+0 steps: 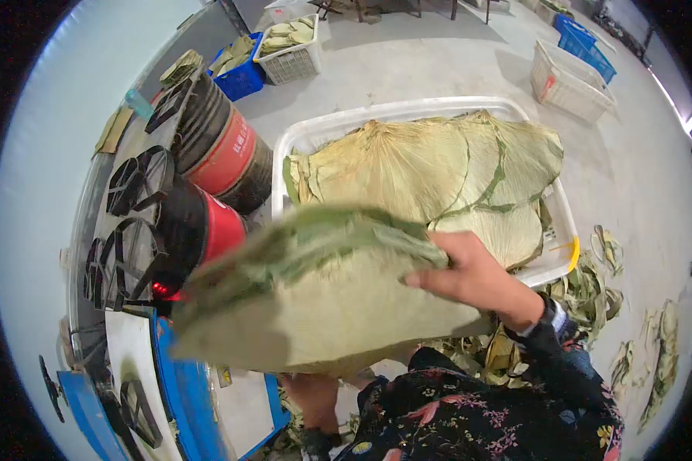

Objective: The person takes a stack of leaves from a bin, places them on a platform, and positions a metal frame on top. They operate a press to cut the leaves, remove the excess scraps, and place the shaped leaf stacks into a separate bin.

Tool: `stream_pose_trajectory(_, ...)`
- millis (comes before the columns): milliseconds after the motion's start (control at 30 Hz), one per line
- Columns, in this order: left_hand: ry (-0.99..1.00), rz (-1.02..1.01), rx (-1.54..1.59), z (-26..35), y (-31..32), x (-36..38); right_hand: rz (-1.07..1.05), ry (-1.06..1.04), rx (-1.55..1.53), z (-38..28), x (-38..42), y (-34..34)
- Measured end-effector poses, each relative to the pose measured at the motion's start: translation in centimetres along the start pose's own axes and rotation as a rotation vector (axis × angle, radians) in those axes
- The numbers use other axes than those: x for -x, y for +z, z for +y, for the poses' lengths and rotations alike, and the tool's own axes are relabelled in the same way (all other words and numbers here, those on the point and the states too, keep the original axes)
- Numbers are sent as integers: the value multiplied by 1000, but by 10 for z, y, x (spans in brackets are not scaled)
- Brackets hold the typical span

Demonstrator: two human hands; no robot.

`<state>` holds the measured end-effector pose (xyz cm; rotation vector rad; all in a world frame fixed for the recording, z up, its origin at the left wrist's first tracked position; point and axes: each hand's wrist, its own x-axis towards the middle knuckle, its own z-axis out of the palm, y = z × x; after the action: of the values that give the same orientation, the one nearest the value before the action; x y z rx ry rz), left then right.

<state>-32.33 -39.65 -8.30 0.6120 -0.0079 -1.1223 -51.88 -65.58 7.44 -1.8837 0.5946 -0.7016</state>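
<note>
Right hand point(469, 269) pinches the leaves point(338, 319) by one edge, above the near edge of the tub point(550, 270); whether the left hand point(313, 398) grips below I cannot tell; a one-sided pinch could let them slide

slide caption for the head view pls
Right hand grips broad greenish leaves near a white tub of more leaves.

A folded bundle of large leaves point(346, 307), pale yellow-green on its broad face and darker green along the layered, curled upper edge, hangs tilted in mid-air, its right end in the right hand point(473, 276), its left end blurred
</note>
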Motion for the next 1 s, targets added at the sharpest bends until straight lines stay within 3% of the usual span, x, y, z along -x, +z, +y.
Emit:
stream_pose_trajectory(133, 154, 183, -1259, 48, -4, 56, 9, 19, 3, 10, -5, 48)
stream_pose_trajectory(167, 201, 236, -1570, 54, -6, 67, -23, -188, 138, 12, -3, 69)
stream_pose_trajectory(200, 141, 345, -633, 51, 4, 65, -56, -400, 270, 7, -2, 89)
stream_pose_trajectory(333, 290, 508, -570, 80, -3, 99, -219, -645, 349, -40, -7, 159)
stream_pose_trajectory(433, 522, 506, -514, 120, -34, 131, -168, -523, 351, -73, -9, 211)
stream_pose_trajectory(500, 816, 726, -654, 153, -34, 151, 282, -641, 238, -94, -13, 245)
stream_pose_trajectory(567, 871, 712, -551, 183, -43, 175, 190, -761, 272, -98, 7, 276)
stream_pose_trajectory(633, 1047, 763, -496, 209, -42, 193, 26, -1012, 166, -100, 37, 322)
stream_pose_trajectory(667, 1088, 515, -572, 227, -63, 205, -9, -1046, 128, -101, 49, 347)
stream_pose_trajectory(700, 1306, 714, -1283, 235, -81, 215, -438, -776, 17, -103, 59, 373)
stream_pose_trajectory(733, 1374, 936, -2043, 245, -93, 228, -867, -490, -66, -100, 72, 402)
stream_pose_trajectory(767, 1340, 1050, -1885, 248, -87, 229, -934, -233, -272, -85, 86, 433)
stream_pose_trajectory(800, 1320, 1143, -1723, 248, -77, 224, -936, -128, -644, -74, 90, 466)
stream_pose_trajectory(833, 1304, 1008, -1212, 249, -77, 225, -922, 10, -998, -70, 90, 493)
stream_pose_trajectory(867, 1261, 820, -723, 251, -80, 226, -953, 208, -1056, -79, 84, 511)
stream_pose_trajectory(900, 1258, 706, -408, 249, -84, 225, -970, 420, -1089, -88, 76, 524)
stream_pose_trajectory(933, 1238, 562, -104, 246, -90, 224, -1044, 449, -1467, -112, 73, 513)
stream_pose_trajectory(1000, 1264, 541, -115, 241, -98, 228, -1030, 482, -1396, -119, 73, 532)
